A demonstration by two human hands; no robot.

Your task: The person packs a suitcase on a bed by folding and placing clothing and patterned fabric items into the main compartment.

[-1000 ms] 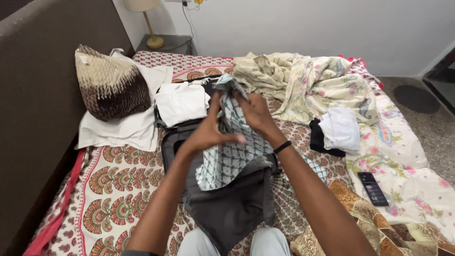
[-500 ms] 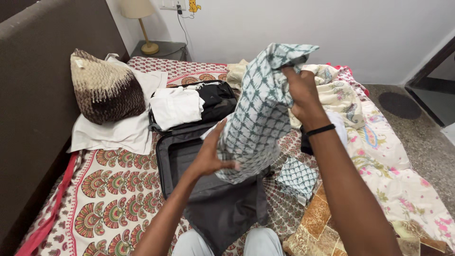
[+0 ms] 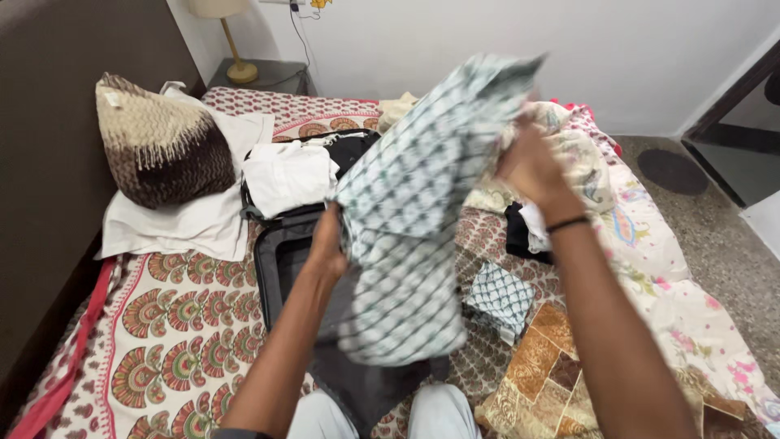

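the person holds a white-and-teal patterned cloth (image 3: 422, 211) up in the air over the bed (image 3: 175, 325), both hands on it. the right hand (image 3: 532, 167) is the higher one, its grip closed on a bunched upper edge of the cloth near the top right. the left hand (image 3: 329, 244) sits lower and to the left, pressed against the cloth's left side; its fingers are hidden behind the fabric, so whether that grip is closed cannot be told. the cloth's long axis runs on a slant, from the raised right hand down towards the person's lap, and its loose lower end hangs free below the left hand. directly under it lies an open dark suitcase (image 3: 280, 260), with folded white clothes (image 3: 288, 175) in the far half. the left hand is the nearer one to the suitcase. a small folded piece in the same pattern (image 3: 500, 297) lies on the bed just right of the hanging cloth, apart from both hands.
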